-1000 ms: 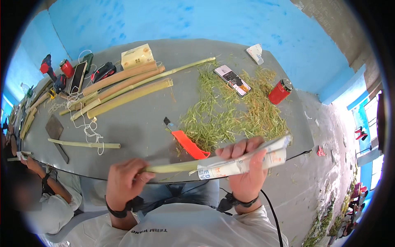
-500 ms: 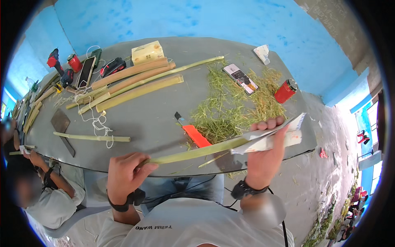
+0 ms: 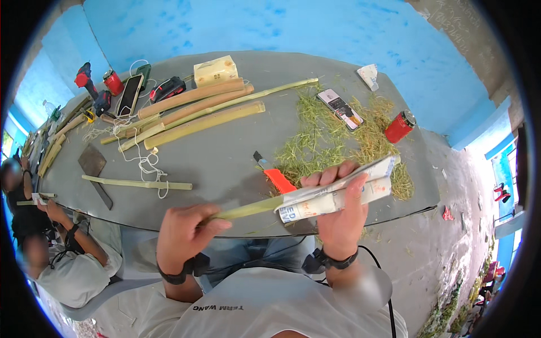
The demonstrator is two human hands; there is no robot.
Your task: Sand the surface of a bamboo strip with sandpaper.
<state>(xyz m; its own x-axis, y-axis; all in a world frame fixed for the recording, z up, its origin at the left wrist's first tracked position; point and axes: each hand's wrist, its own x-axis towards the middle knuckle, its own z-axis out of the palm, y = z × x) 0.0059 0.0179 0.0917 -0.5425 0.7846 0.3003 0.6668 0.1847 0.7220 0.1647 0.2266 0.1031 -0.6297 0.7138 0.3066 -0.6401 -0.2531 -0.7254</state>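
A pale green bamboo strip [image 3: 251, 209] runs between my hands above the near edge of the table. My left hand [image 3: 189, 234] is closed round its left end, with the thumb on top. Folded about the strip's right part is a white sheet [image 3: 307, 208] with print on its back, like sandpaper. My right hand [image 3: 341, 211] pinches this sheet, thumb in front and fingers behind, hiding the strip inside. Just beyond lies an orange utility knife [image 3: 280, 179] beside a heap of green shavings [image 3: 307, 143].
Several bamboo pieces [image 3: 205, 125] lie across the grey table [image 3: 236, 160]. A cleaver [image 3: 93, 163], short strip [image 3: 138, 183] and white string [image 3: 147, 163] are at left. A phone [image 3: 341, 110] and red can [image 3: 400, 127] stand right; a drill [image 3: 90, 90] is far left. A co-worker [image 3: 81, 265] sits at left.
My right hand and the folded sheet have slid left along the strip toward my left hand, covering more of it. My left hand keeps its hold. The whole view has shifted slightly.
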